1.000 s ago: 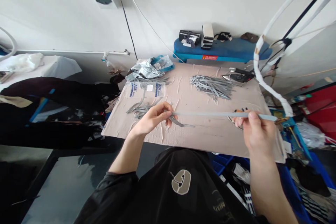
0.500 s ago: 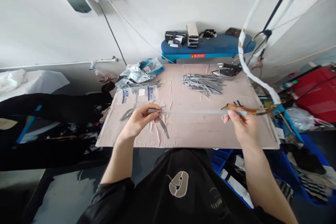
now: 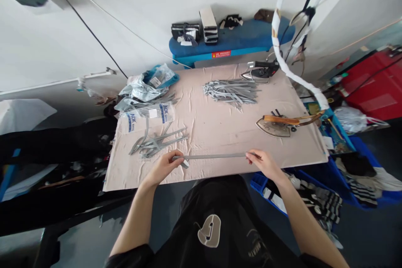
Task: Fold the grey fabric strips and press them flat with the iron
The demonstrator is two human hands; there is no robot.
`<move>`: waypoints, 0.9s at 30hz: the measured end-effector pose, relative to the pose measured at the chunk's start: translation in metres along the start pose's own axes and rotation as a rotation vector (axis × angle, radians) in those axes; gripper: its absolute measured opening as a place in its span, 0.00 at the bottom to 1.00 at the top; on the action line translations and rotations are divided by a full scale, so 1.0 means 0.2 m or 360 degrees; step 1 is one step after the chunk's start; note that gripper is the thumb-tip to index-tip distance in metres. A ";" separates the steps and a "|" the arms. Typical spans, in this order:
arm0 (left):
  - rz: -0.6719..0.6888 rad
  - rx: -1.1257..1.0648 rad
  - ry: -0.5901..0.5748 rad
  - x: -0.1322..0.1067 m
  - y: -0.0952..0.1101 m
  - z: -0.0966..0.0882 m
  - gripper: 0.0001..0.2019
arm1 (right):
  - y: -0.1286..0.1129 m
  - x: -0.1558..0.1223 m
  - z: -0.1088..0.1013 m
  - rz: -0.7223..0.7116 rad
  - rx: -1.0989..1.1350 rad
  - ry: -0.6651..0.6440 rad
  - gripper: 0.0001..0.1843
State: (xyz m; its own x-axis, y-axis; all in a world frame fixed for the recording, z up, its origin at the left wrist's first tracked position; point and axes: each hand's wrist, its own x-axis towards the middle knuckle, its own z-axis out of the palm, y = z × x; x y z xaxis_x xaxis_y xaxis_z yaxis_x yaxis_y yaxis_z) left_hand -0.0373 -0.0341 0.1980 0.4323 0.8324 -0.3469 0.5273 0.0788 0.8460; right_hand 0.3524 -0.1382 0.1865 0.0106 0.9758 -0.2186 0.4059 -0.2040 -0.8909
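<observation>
A narrow grey fabric strip [image 3: 216, 156] is stretched straight across the front of the cloth-covered table [image 3: 216, 134]. My left hand [image 3: 166, 165] pinches its left end, and a short tail hangs below those fingers. At the other end my right hand [image 3: 262, 161] is closed on the strip between thumb and fingers. Just beyond my left hand lies a loose pile of grey strips [image 3: 155, 144]. A larger bundle of grey strips [image 3: 232, 91] sits farther back. To the right, beyond my right hand, an iron [image 3: 273, 127] with a wooden handle rests on the table.
Plastic packaging [image 3: 144, 88] lies at the table's back left. A second iron [image 3: 260, 70] stands at the back right. Behind the table is a blue ironing board [image 3: 232, 46] with folded items on it. A white-wrapped hose [image 3: 292, 73] hangs at right, above blue bins [image 3: 358, 188] of clothing.
Both hands have come nearer to my body and closer together, with the strip still between them. My right hand has moved away from the wooden-handled iron, now fully visible. The view has shifted.
</observation>
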 end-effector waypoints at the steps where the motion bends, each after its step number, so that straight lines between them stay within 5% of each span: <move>1: -0.0036 -0.0030 -0.0027 0.02 -0.04 0.04 0.15 | 0.06 0.00 0.01 0.0047 -0.0004 -0.0044 0.24; 5: -0.0171 0.0045 -0.0067 0.20 -0.16 0.19 0.15 | 0.30 0.09 -0.01 0.0222 -0.0060 -0.0139 0.26; 9: -0.0321 0.0272 -0.0035 0.52 -0.25 0.34 0.09 | 0.52 0.34 -0.05 0.0434 -0.0211 -0.0209 0.20; 15: -0.0571 0.0588 0.0086 0.86 -0.37 0.60 0.08 | 0.71 0.66 -0.06 0.0691 -0.0578 -0.0210 0.22; 21: -0.0622 0.0765 0.0128 0.87 -0.39 0.69 0.10 | 0.66 0.68 -0.08 0.0697 -0.0987 -0.0095 0.21; 27: -0.0630 0.0793 0.0126 0.87 -0.39 0.69 0.11 | 0.42 0.66 -0.48 0.0330 -0.1269 0.0067 0.21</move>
State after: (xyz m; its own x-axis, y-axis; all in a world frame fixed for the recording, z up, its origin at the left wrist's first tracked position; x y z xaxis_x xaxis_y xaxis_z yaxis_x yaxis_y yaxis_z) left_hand 0.0976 0.0288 0.0152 0.0901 0.8319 -0.5475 0.9208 0.1398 0.3640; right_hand 0.4756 -0.0196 0.1212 0.1846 0.9299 -0.3181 0.9188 -0.2782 -0.2802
